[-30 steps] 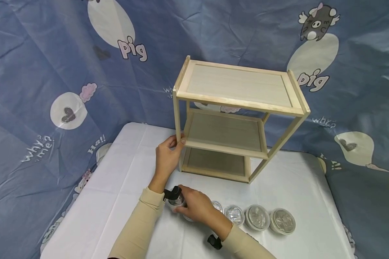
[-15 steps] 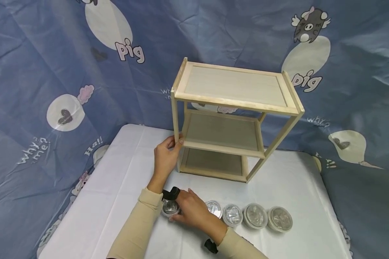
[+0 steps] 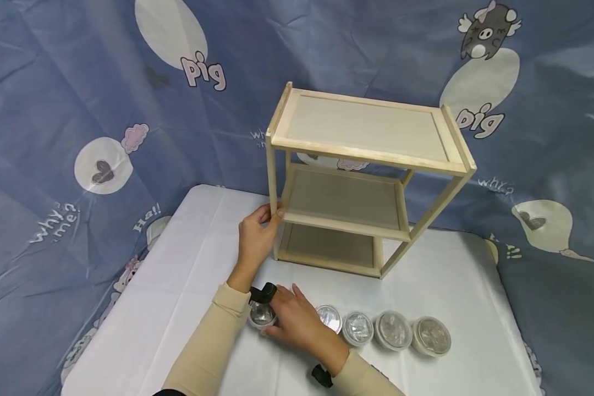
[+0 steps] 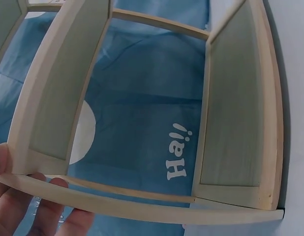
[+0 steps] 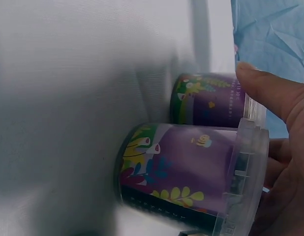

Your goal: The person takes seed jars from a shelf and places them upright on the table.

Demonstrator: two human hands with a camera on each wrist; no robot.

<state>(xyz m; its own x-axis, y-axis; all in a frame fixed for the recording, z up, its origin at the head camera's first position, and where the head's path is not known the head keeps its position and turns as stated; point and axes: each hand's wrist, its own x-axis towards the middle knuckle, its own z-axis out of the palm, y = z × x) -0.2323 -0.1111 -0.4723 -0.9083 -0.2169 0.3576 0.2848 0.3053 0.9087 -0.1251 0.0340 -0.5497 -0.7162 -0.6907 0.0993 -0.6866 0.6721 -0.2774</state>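
Observation:
My left hand grips the left front post of a pale wooden three-tier shelf at the middle tier. In the left wrist view, its fingers curl under the wooden side rail. At the front left of the table, my right hand holds a small clear-lidded jar at its rim, thumb on the near side. The right wrist view shows this jar with a purple printed label, standing behind a second, similar jar. My right hand hides the second jar in the head view.
To the right of my right hand stand more lidded jars in a row, two smaller ones and two wider ones. A white cloth covers the table. Behind hangs a blue curtain with cartoon pigs.
My right hand has lowered the left jar and shifted it slightly left and nearer; it now stands upright on the table. My left hand stays on the post.

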